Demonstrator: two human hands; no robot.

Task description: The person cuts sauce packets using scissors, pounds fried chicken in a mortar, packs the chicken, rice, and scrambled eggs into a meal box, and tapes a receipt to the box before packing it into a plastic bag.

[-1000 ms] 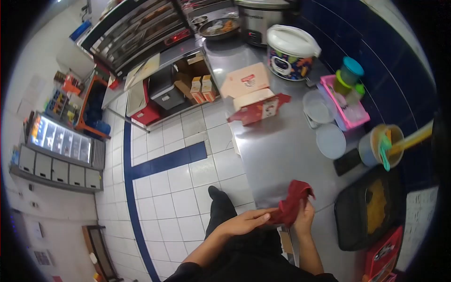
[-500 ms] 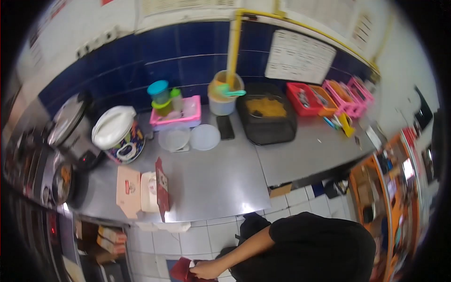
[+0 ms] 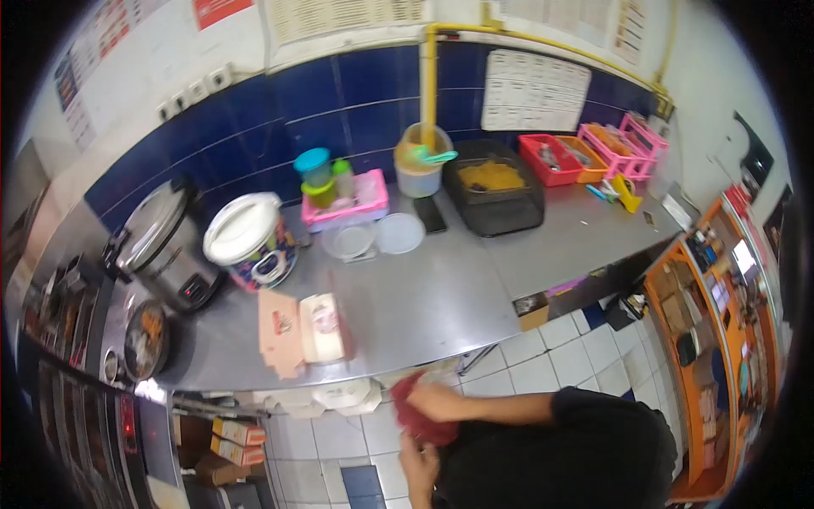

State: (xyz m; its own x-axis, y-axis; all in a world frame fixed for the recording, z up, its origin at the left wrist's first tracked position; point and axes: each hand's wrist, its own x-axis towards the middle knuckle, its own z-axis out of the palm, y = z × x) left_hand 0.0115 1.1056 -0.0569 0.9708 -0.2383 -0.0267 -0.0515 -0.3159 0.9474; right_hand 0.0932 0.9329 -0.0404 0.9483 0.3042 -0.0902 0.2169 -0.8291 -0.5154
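My right hand (image 3: 434, 402) is closed on a dark red piece (image 3: 439, 430) in front of the counter's edge. Motion smears it, and I cannot tell whether it is cloth or folded card. Just below, my left hand (image 3: 417, 462) has its fingers against the lower edge of the same piece. A bit of clear or whitish plastic (image 3: 443, 370) shows beyond my right hand. On the counter nearby stands an open cardboard box (image 3: 282, 327) with a pale inside and printed panels; neither hand touches it.
A steel counter (image 3: 441, 314) carries a rice cooker (image 3: 174, 246), a patterned pot with a white lid (image 3: 246, 233), a pink tray (image 3: 373, 191), a black tray of yellow food (image 3: 496, 212) and a red basket (image 3: 551, 161). Orange shelves (image 3: 699, 373) stand at the right.
My right hand has moved up and right with the dark red piece, towards the counter's edge. My left hand has come into view against it. The camera view has shifted.
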